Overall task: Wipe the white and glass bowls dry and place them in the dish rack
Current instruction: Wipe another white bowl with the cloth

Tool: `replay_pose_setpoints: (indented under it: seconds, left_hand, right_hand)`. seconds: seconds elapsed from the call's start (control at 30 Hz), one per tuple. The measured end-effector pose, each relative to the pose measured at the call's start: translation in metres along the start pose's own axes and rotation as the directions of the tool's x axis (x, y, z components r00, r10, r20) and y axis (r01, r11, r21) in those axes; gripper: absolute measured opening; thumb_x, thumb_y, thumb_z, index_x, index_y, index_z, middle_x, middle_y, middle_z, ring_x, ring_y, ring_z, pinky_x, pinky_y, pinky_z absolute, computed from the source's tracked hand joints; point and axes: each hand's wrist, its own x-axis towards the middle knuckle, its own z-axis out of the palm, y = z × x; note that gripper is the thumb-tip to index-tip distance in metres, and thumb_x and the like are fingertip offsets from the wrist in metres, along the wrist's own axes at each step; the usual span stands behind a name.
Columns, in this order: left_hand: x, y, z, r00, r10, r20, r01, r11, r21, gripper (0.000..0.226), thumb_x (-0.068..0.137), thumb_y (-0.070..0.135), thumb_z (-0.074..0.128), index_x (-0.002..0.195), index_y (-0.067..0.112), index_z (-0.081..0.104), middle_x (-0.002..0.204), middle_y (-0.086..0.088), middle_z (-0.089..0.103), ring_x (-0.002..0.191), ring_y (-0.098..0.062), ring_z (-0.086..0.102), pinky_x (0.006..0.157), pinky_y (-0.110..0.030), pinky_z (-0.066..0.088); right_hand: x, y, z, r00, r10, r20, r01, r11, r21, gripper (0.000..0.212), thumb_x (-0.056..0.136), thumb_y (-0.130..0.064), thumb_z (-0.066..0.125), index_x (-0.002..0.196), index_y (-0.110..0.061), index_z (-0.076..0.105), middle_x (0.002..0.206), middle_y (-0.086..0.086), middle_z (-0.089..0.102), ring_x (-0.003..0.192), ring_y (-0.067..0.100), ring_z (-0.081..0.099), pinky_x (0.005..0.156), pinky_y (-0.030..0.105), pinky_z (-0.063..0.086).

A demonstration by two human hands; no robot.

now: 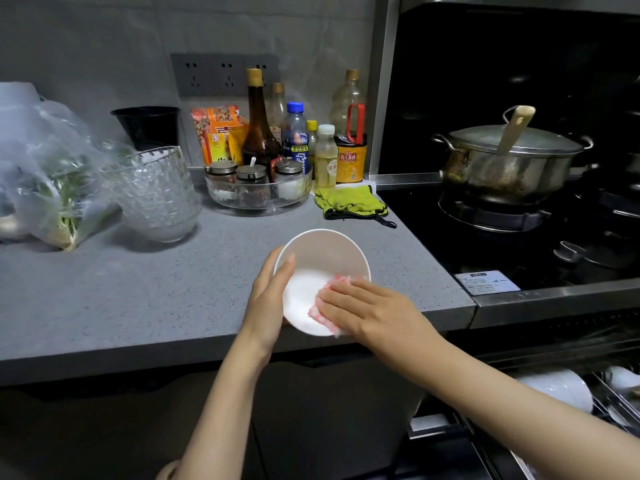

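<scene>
**White bowl held tilted over the bench edge, cloth pressed inside**

The grey speckled bench (138,306) fills the left and middle of the view, with a black hob (519,251) to its right. On the hob's near-left burner stands a lidded steel pot (502,168). A clear plastic bag of greens (45,174) lies at the far left of the bench. Just beside the bag is a stack of glass bowls (156,199), upright and nested.

At the lower right, below bench level, the dish rack (616,400) shows in part, with white dishes (561,389) in it.

The white bowl (322,254) is off the bench, tipped with its mouth towards the camera, above the bench's front edge. The left hand (268,299) lies along its outer left wall, fingers straight, tips at the rim; the thumb is hidden. The right hand (367,306) is spread flat, fingers extended, pressing a pink cloth (317,315) against the bowl's inner wall at the lower right.
</scene>
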Motion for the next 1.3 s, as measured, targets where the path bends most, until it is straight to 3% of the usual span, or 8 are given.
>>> replay_pose_setpoints:
  seconds: [0.1,0.27,0.4,0.53,0.8,0.9,1.03,1.3]
  left_hand:
    - [0.002,-0.003,0.001,1.0,-0.013,-0.001,0.013,0.998,-0.056,0.02,0.097,0.026,0.047,0.112,0.031,0.06,0.109,-0.001,0.069,0.103,-0.021,0.065,0.085,-0.036,0.052]
    - [-0.009,-0.012,0.028,0.99,0.014,-0.138,-0.043,0.977,-0.211,0.029,0.094,0.009,0.052,0.118,0.025,0.056,0.109,-0.01,0.067,0.092,-0.024,0.067,0.074,-0.029,0.056]
    - [-0.004,-0.007,0.018,0.99,-0.028,-0.14,-0.001,0.98,-0.197,0.025,0.096,0.023,0.051,0.12,0.022,0.059,0.116,-0.012,0.066,0.101,-0.024,0.066,0.088,-0.036,0.055]
    - [0.001,0.0,0.001,1.0,0.021,0.003,-0.021,1.0,-0.002,0.021,0.099,0.019,0.045,0.112,0.027,0.059,0.104,0.003,0.068,0.087,-0.004,0.067,0.071,-0.016,0.052]
    - [-0.013,-0.014,0.033,0.983,-0.054,-0.178,0.014,0.976,-0.216,0.034,0.095,0.01,0.052,0.126,0.022,0.054,0.108,-0.005,0.068,0.088,-0.022,0.07,0.07,-0.026,0.058]
    - [-0.005,-0.012,0.024,0.975,-0.093,-0.201,0.051,0.977,-0.207,0.03,0.099,0.018,0.046,0.127,0.016,0.056,0.116,-0.008,0.067,0.101,-0.025,0.066,0.086,-0.033,0.055]
    - [0.0,-0.005,0.006,0.996,-0.017,-0.084,0.012,0.998,-0.064,0.021,0.099,0.02,0.045,0.11,0.024,0.062,0.099,0.007,0.07,0.085,-0.001,0.067,0.068,-0.012,0.05]
    - [-0.008,-0.013,0.024,0.983,-0.033,-0.181,-0.005,0.978,-0.206,0.023,0.095,0.018,0.053,0.115,0.025,0.06,0.107,-0.004,0.069,0.096,-0.025,0.066,0.078,-0.032,0.056]
  right_hand:
    - [0.004,-0.003,-0.006,1.0,0.015,-0.022,-0.017,0.998,-0.067,0.057,0.106,-0.015,0.02,0.096,-0.009,0.076,0.103,0.005,0.073,0.099,0.02,0.069,0.096,0.031,0.041]
    - [0.02,-0.031,-0.006,0.966,0.26,-0.015,-0.255,0.957,0.136,0.035,0.091,-0.024,0.041,0.101,-0.015,0.074,0.104,-0.004,0.072,0.091,0.012,0.069,0.06,0.02,0.048]
    - [0.013,-0.019,0.002,0.992,0.128,0.004,-0.128,0.986,0.103,0.036,0.096,-0.025,0.042,0.107,-0.012,0.073,0.112,0.002,0.071,0.103,0.019,0.068,0.087,0.024,0.047]
    - [-0.001,0.001,-0.003,0.999,0.031,-0.04,-0.033,0.998,-0.056,0.054,0.107,-0.018,0.024,0.094,-0.008,0.076,0.101,0.006,0.073,0.1,0.023,0.069,0.098,0.034,0.045]
    - [0.012,-0.03,-0.002,0.956,0.292,0.017,-0.291,0.947,0.134,0.035,0.088,-0.026,0.041,0.1,-0.02,0.074,0.107,-0.008,0.072,0.09,0.01,0.07,0.056,0.019,0.048]
    - [0.007,-0.022,0.004,0.983,0.182,0.003,-0.18,0.972,0.15,0.033,0.091,-0.026,0.046,0.104,-0.015,0.074,0.108,-0.001,0.073,0.099,0.015,0.069,0.077,0.027,0.055]
    - [-0.002,0.0,0.003,0.998,0.058,-0.002,-0.057,0.998,0.031,0.028,0.089,-0.023,0.05,0.097,-0.011,0.075,0.103,0.002,0.073,0.102,0.02,0.068,0.097,0.03,0.042]
    - [0.025,-0.034,-0.004,0.961,0.268,0.07,-0.277,0.938,0.209,0.037,0.092,-0.03,0.042,0.103,-0.015,0.073,0.108,-0.003,0.072,0.092,0.015,0.07,0.055,0.023,0.05]
